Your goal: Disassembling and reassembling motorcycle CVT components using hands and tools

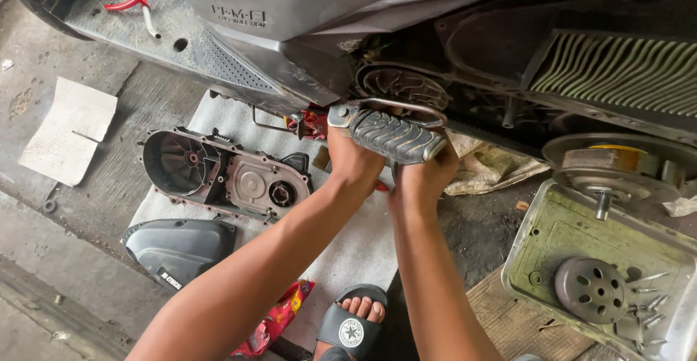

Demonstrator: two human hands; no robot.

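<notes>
— Where is the footrest?
— The ribbed footrest (pixel 394 136) lies centre frame, long axis slanting down-right.
— And the hands?
— Left hand (pixel 351 159) presses under its left end; right hand (pixel 423 176) curls under its right end, both grips closed against it.

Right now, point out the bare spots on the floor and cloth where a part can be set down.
Free: the white cloth between the crankcase cover and the left hand; bare concrete between the paper sheet and the black plastic cover. Crowded: the metal tray holding the clutch bell and bolts, and under the footpeg by the right hand.
</notes>
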